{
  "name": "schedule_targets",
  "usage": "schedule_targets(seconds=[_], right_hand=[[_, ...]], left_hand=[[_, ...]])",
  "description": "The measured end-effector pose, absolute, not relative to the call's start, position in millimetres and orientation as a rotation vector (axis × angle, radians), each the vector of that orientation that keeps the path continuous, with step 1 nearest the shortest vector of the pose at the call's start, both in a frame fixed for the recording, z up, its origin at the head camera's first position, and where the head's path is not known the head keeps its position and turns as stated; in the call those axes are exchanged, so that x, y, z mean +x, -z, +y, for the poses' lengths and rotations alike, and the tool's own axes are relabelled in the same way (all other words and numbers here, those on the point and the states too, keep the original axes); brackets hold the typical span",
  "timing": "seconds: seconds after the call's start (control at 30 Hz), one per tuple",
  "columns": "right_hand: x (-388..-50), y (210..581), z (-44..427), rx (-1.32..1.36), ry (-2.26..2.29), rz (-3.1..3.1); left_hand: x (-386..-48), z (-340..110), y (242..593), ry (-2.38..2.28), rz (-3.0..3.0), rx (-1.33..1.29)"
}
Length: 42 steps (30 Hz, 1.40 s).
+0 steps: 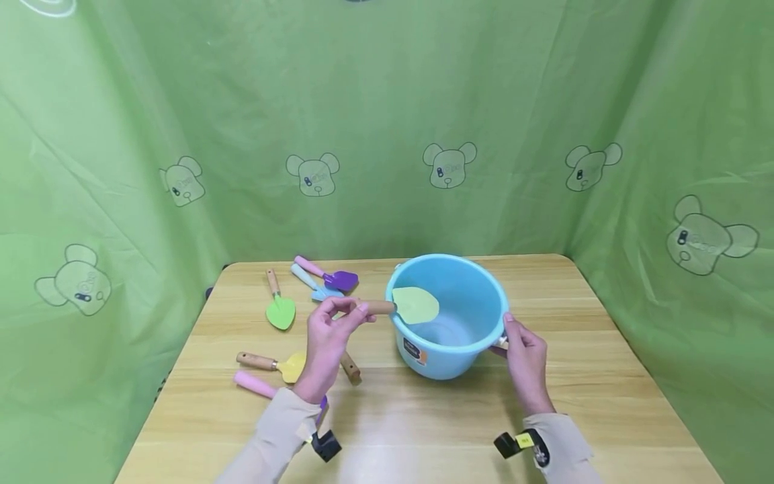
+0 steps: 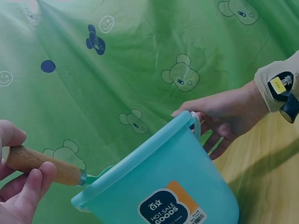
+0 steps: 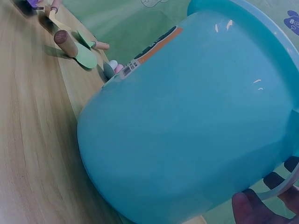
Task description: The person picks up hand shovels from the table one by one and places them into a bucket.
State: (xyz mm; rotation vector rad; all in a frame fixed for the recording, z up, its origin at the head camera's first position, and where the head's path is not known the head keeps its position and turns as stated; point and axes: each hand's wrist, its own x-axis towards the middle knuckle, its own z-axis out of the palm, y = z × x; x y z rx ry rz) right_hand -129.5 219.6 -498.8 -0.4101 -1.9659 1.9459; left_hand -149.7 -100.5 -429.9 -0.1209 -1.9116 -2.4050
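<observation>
In the head view my left hand (image 1: 326,346) pinches the wooden handle of a toy shovel (image 1: 417,306) between thumb and fingers. The shovel's pale green blade reaches past the left rim into the mouth of a light blue bucket (image 1: 437,366), which tilts toward me. My right hand (image 1: 527,353) grips that bucket's right side at the rim, the thumb on top. From the left wrist view, the bucket's white handle (image 2: 196,125) lies by the right fingers. The bucket's label faces the left wrist camera, and its underside shows partly in the right wrist view.
On the wooden table's left half lie several small shovels: a green one (image 1: 281,312), a purple one with a pink handle (image 1: 342,280), a blue one (image 1: 305,275) and a yellow one (image 1: 293,367). Another pink handle (image 1: 256,384) is partly behind my left wrist. Green curtains (image 1: 387,215) surround the table.
</observation>
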Motion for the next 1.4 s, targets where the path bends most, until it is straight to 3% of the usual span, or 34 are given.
schedule_targets(seconds=[0.57, 0.87, 1.4], right_hand=[[-130.8, 498.1, 214.6, -0.41, -1.928, -1.99], [-131.0, 498.7, 215.6, -0.416, -1.917, -1.97], [-128.6, 499.6, 215.9, -0.413, -1.936, -1.953]], left_hand=[[-157.2, -85.9, 432.6, 2.397, -1.933, -0.167], [-163.1, -66.6, 435.3, 1.971, -2.203, -0.251], [-172.0, -50.3, 453.1, 1.749, -2.344, -0.413]])
